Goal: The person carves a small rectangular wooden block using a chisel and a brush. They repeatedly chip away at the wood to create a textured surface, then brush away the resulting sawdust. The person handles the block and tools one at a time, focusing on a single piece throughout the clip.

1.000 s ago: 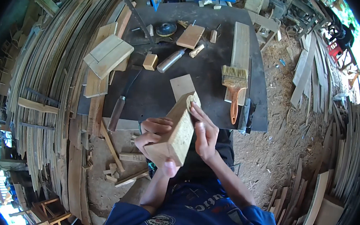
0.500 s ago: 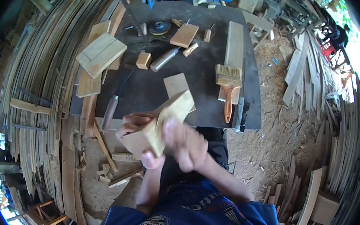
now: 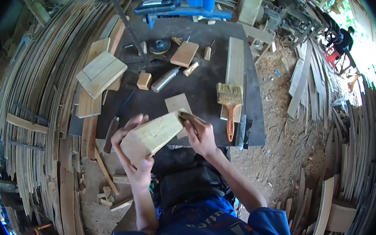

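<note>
The left hand (image 3: 132, 165) is clamped on a pale wood block (image 3: 155, 135), its thumb at the near end and its fingers spread along the left side. The block is tilted, held up over the near edge of the dark table (image 3: 204, 85), its far end pointing away and to the right. At that end, the right hand (image 3: 201, 139) has its fingers bunched and touching the wood; whether they pinch it or only press on it I cannot tell. Behind the block a flat pale piece (image 3: 177, 102) lies on the table, partly hidden. Farther back are a metal cylinder (image 3: 165, 79), a small cube (image 3: 144, 81), a reddish slab (image 3: 184, 53) and a dark disc (image 3: 159, 47). To the right, a wide brush (image 3: 230, 101) rests on a long board (image 3: 235, 61), bristles away from the person. To the left, a dark handle (image 3: 111, 134) lies near the left hand, and a grey panel (image 3: 101, 74) sits tilted on other boards (image 3: 89, 105).
</note>
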Available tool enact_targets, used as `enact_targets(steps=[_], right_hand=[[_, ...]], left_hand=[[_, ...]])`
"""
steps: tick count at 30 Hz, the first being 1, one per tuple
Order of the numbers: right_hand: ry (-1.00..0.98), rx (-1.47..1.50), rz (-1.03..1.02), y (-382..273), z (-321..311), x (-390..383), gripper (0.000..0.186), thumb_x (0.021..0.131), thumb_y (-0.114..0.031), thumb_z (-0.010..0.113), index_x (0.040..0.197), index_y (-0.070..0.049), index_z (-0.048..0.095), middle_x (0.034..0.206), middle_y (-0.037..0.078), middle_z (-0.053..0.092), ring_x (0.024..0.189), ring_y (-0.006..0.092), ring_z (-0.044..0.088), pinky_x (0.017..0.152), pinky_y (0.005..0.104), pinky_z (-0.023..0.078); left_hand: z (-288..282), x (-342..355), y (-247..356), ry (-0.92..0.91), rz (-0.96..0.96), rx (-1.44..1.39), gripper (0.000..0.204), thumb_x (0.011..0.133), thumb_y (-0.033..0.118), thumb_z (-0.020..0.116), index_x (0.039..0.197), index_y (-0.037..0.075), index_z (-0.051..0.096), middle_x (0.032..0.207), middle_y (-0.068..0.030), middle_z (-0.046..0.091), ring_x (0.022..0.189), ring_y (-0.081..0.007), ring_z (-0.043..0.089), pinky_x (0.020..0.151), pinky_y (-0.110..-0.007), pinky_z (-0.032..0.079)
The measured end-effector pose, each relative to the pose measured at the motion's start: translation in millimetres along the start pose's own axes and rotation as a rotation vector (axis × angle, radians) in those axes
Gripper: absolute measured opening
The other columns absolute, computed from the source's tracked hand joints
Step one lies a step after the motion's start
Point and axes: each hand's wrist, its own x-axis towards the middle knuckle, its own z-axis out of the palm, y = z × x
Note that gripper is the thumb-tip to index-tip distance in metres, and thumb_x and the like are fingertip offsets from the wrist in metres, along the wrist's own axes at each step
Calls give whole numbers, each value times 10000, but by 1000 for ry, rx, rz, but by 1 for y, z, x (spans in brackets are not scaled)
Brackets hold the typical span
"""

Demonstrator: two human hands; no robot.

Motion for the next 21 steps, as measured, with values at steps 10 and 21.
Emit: enact_targets(steps=[10,21], right_hand=[[-233,350,253,11,-16,-11,495,927,-305,356,1328,-21,299,1346,185,343,1271,284,298,1025,375,236],[-300,311,286,4,-17,1,650,925,-466,210,1353,23,219,1402,187,249,1316,273,202,1070,337,146]], left_hand=[[-2,60,20,-912,230,238,676,483,315,853,991,32,508,932,-126,573,952,-289,570,911,-420,391],[5,60,-36,-549,194,-189,631,527,419,752,940,-4,532,835,-106,512,804,-200,499,736,-322,393]])
